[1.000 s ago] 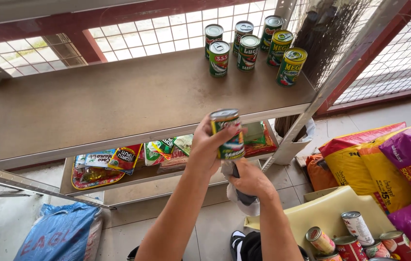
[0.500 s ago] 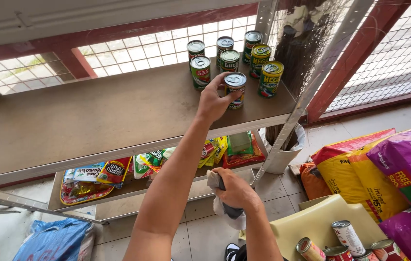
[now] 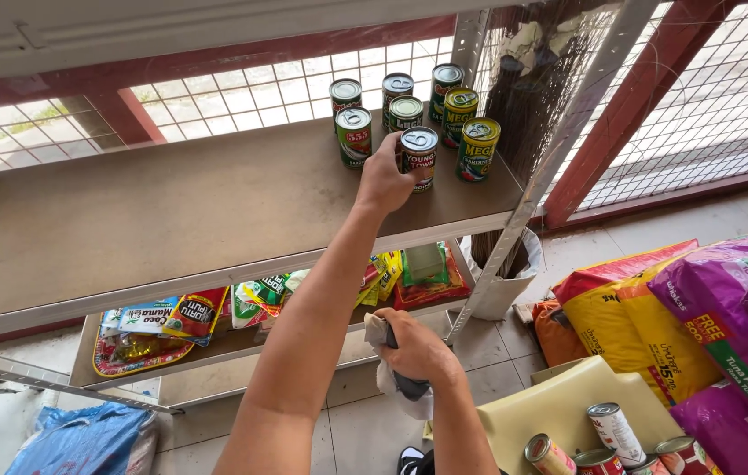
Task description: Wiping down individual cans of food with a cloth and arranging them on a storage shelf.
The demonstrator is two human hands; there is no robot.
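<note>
Now that the can (image 3: pixel 419 157) has gone from up in the air to the shelf (image 3: pixel 172 211), my left hand (image 3: pixel 385 180) wraps around it near the top middle of the frame. It stands with six other cans, so seven are up there. My right hand (image 3: pixel 418 352) squeezes a cloth (image 3: pixel 400 387) lower down. Four more cans (image 3: pixel 612 444) lie at the bottom right.

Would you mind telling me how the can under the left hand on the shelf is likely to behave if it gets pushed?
The can stands upright on its flat end, so it would probably slide on the shelf rather than roll. It looks taller than wide, so a high push might tip it. It is likely rigid metal; the left hand grips its side.
</note>
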